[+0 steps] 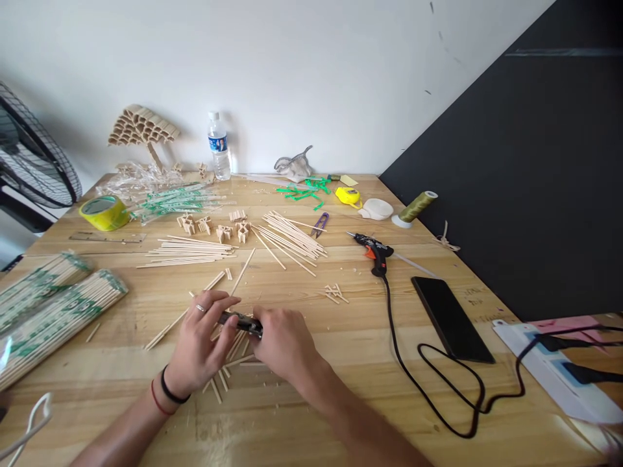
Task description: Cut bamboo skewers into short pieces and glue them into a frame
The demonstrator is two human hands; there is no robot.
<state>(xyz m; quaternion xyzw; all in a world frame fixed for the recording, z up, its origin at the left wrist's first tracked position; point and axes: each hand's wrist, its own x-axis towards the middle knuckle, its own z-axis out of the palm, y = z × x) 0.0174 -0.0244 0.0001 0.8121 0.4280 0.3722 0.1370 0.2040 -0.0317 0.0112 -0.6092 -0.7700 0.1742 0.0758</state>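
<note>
Wooden surface (272,428) spread beneath both forearms. Right hand (286,340) closed around one end of dark tool (244,323), fingertips hidden; left hand (200,344) pinching opposite end between thumb and fingers. Tool lies squarely between two hands, over loose wooden sticks (216,391); contact with sticks hard to tell. Short stick pieces (342,293) near right hand, beyond it and rightward.

Looks like a craft nook, tbh: a wooden table (263,431) is set against a white wall (311,65) and littered with thin sticks (294,243), a glue gun (378,255) and a tape measure (347,196).
</note>
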